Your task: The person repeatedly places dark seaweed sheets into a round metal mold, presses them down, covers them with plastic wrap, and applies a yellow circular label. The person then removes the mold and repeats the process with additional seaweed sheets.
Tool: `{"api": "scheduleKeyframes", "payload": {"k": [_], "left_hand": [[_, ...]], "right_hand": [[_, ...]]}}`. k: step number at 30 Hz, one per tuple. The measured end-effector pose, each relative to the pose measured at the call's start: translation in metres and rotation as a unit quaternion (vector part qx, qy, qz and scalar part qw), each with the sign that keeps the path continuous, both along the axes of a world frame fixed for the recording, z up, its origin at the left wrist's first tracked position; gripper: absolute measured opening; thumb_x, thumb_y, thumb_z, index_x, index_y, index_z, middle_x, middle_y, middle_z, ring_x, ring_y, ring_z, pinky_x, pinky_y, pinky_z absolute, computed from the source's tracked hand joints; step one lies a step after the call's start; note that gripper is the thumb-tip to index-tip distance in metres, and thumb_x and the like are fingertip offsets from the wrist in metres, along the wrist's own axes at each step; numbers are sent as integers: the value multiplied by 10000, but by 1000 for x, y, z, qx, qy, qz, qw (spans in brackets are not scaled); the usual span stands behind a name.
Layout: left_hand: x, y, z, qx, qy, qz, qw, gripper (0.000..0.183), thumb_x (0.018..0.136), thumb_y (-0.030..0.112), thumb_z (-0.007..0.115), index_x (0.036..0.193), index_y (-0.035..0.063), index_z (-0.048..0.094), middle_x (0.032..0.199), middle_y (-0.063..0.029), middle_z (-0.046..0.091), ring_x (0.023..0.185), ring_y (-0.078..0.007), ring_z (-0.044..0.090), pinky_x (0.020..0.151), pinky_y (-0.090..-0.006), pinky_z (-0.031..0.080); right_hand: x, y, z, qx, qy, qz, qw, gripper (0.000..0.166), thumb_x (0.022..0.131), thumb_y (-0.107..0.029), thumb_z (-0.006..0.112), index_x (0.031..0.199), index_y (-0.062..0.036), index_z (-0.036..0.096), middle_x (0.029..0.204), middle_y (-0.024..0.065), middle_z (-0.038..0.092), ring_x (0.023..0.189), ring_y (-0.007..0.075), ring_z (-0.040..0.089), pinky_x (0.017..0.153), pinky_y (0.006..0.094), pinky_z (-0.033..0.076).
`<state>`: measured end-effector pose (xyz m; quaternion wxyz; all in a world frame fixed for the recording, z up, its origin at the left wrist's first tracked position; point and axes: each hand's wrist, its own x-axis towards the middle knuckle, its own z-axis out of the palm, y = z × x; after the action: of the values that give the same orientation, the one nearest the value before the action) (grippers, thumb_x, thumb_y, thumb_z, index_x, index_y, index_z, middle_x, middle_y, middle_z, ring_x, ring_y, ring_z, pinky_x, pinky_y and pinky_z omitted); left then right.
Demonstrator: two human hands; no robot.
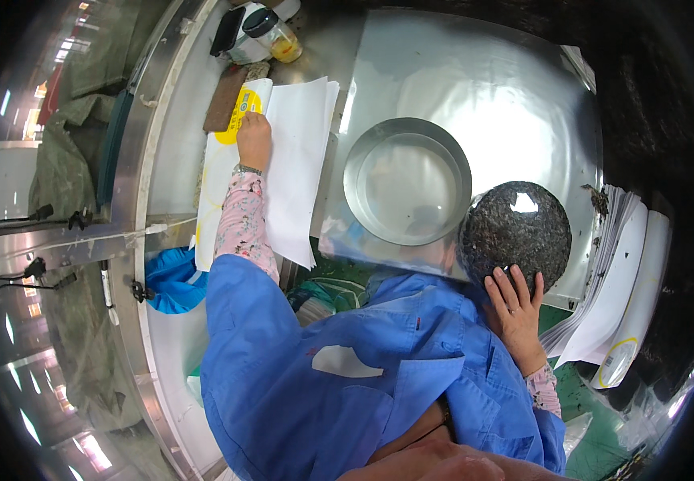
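My left hand (pixel 255 141) grips the edge of a printed plastic bag (pixel 218 174), white with yellow patches and writing, beside white sheets (pixel 299 156) at the left. With spread fingers my right hand (pixel 515 318) holds the near rim of a round, dark pressed cake (pixel 521 231); my thumb is hidden. The cake looks like dried seaweed, and a bright glint shows on its shiny surface. Just left of it a round metal pan (pixel 407 183) sits on a shiny metal sheet (pixel 407 60). Nothing solid shows inside the pan.
A brown block (pixel 225 99) lies beyond my left hand, near a lidded jar (pixel 281 42) and a dark phone-like object (pixel 227 31). White sheets (pixel 599 276) and rolled plastic (pixel 638 300) stand at the right. A blue bag (pixel 176 279) lies by my left elbow.
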<state>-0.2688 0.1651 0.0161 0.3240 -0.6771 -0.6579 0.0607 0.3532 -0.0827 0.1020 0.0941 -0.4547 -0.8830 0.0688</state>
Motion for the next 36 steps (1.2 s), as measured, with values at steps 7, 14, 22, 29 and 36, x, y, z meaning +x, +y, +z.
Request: {"api": "scheduleKeyframes", "payload": {"k": [7,14,22,29,36], "left_hand": [[4,8,26,1,-146,114,983,152,928,119,619,973,20,725,1023,-188,750,844,-341,730,730,-431,589],[-52,6,74,265,-297,119,910,298,1023,320,574,921,76,712,901,-180,744,811,-402,714,726,-525,549],[34,-26,296,368,-296,50,880,361,1069,327,551,1162,3,682,1040,-181,756,824,-312,753,686,-405,587],[303,-119,193,80,-464,-474,744,285,1051,115,540,1243,-82,616,1342,-257,649,1251,-376,639,1015,-455,543],[414,-171,120,-129,-508,-568,634,253,912,20,703,1130,-84,627,1314,-301,640,1260,-455,624,1032,-489,558]], "right_hand": [[1,1,2,1,9,-4,1000,605,875,-177,740,1458,-203,582,1552,-1,504,1459,278,437,1217,640,216],[1,1,-1,13,17,-7,1000,581,888,-165,720,1452,-210,590,1541,-6,519,1451,271,449,1219,624,221],[-5,6,22,-43,56,-10,997,598,856,-162,759,1432,-152,596,1520,41,539,1436,299,467,1216,612,237],[26,34,63,-269,604,-181,728,546,1051,-416,586,1383,17,583,1438,155,604,1332,277,576,1117,418,443],[56,81,74,-278,525,-334,732,180,1014,-190,687,987,-14,662,1040,15,655,833,64,582,725,224,465]]}}
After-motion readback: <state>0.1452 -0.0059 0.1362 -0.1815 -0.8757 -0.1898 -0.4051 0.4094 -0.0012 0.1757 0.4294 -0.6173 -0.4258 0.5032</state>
